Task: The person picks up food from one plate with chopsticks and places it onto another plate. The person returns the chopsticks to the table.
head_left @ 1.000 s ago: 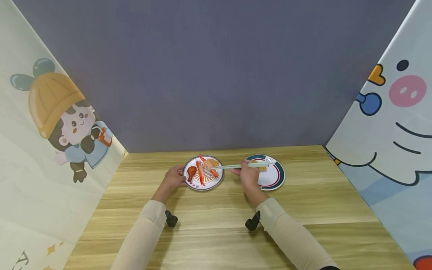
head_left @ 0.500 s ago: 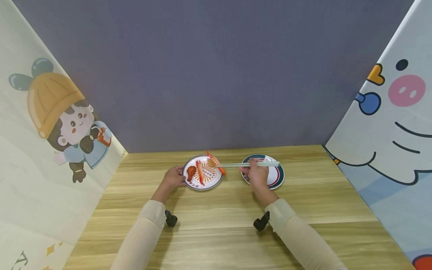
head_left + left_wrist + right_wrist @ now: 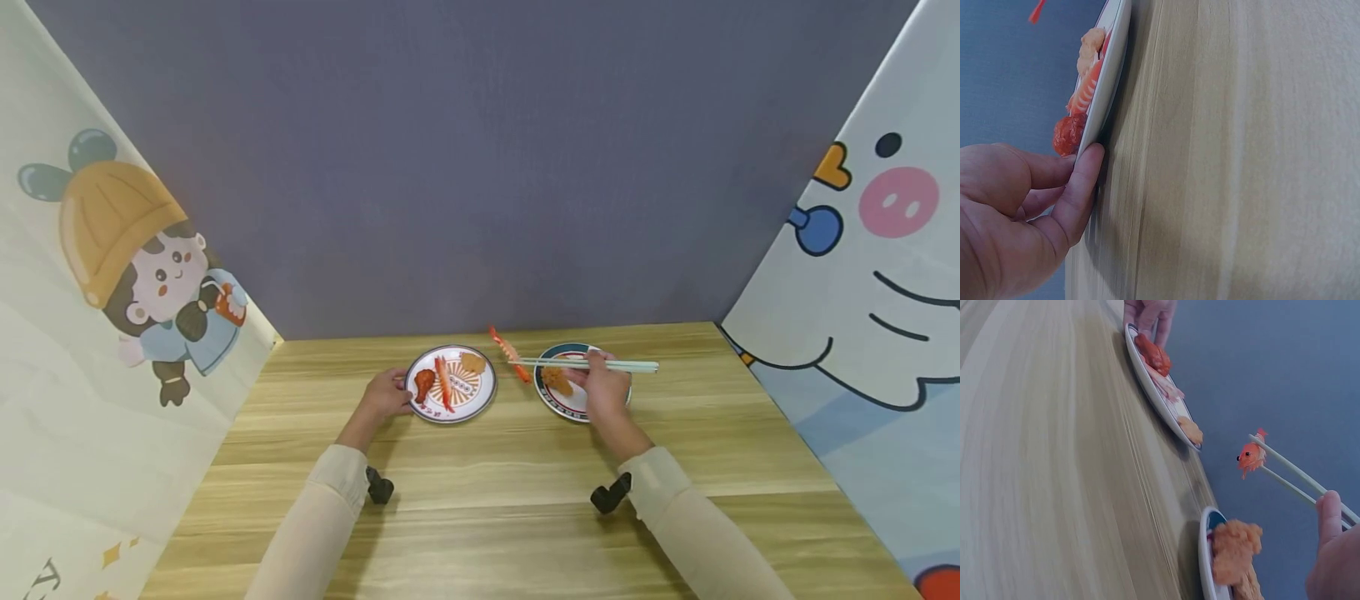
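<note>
Chopsticks (image 3: 633, 366) in pale green are held in my right hand (image 3: 606, 390) over the right plate. Their tips pinch an orange-red shrimp (image 3: 510, 354), which hangs in the air between the two plates; the right wrist view shows its head and dark eyes (image 3: 1247, 454). My left hand (image 3: 385, 394) grips the left edge of the white, blue-rimmed plate (image 3: 468, 408), thumb on top and fingers below. That plate carries a reddish-brown drumstick (image 3: 423, 383), another shrimp (image 3: 444, 385) and a tan nugget-like piece (image 3: 473, 362).
Golden fried pieces (image 3: 1235, 550) lie on the green-rimmed right plate (image 3: 573, 407), partly hidden by my right hand in the head view. Both plates stand on a wood-grain table (image 3: 480, 467). A grey panel (image 3: 480, 167) rises behind, with printed panels at both sides.
The chopsticks lift the shrimp off the left plate and carry it rightward, toward the right plate. My right hand moves right, uncovering fried food there. My left hand stays on the left plate.
</note>
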### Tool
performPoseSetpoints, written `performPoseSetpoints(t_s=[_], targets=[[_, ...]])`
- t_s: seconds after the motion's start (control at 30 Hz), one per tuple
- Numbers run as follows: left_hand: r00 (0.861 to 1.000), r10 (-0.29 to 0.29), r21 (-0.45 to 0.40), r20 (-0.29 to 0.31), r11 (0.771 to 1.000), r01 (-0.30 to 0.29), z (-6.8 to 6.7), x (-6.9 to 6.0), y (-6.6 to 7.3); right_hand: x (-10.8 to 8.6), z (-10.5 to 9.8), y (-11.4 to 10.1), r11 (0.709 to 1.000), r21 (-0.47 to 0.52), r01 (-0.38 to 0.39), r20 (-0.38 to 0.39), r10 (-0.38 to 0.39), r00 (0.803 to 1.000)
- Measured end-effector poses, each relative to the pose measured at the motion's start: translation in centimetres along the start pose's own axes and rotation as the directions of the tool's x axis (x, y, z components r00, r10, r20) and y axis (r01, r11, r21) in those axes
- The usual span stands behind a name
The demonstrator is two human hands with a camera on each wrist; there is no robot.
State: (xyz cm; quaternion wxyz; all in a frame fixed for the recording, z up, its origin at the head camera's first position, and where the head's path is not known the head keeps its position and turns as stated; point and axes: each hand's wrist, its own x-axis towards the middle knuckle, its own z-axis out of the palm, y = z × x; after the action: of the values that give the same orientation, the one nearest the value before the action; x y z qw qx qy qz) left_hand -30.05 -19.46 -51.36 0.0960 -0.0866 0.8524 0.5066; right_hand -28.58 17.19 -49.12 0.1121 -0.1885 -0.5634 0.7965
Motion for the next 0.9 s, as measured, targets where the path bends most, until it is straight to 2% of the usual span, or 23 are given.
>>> performPoseSetpoints(t_s=[0.17, 0.37, 0.6, 0.9], targets=[[1.000, -0.011, -0.007, -0.001, 1.000, 0.011, -0.1, 0.0, -0.1, 0.3, -1.2, -0.5, 1.000, 0.002, -0.017, -0.032, 0.017, 0.999], [1.000, -0.015, -0.023, 0.005, 1.000, 0.015, -0.1, 0.1, -0.1, 0.9, -2.4, -1.0, 0.997, 0.075, 0.028, -0.087, -0.021, 0.996], [1.000, -0.003, -0.024, 0.005, 1.000, 0.003, -0.3, 0.0, -0.1, 1.4, -4.1, -1.7, 0.996, 0.089, 0.029, -0.138, -0.016, 0.990], [1.000, -0.012, -0.014, 0.011, 1.000, 0.012, -0.4, -0.2, 0.0, 1.6, -6.4, -1.8, 0.988, 0.150, 0.025, -0.150, -0.003, 0.989]])
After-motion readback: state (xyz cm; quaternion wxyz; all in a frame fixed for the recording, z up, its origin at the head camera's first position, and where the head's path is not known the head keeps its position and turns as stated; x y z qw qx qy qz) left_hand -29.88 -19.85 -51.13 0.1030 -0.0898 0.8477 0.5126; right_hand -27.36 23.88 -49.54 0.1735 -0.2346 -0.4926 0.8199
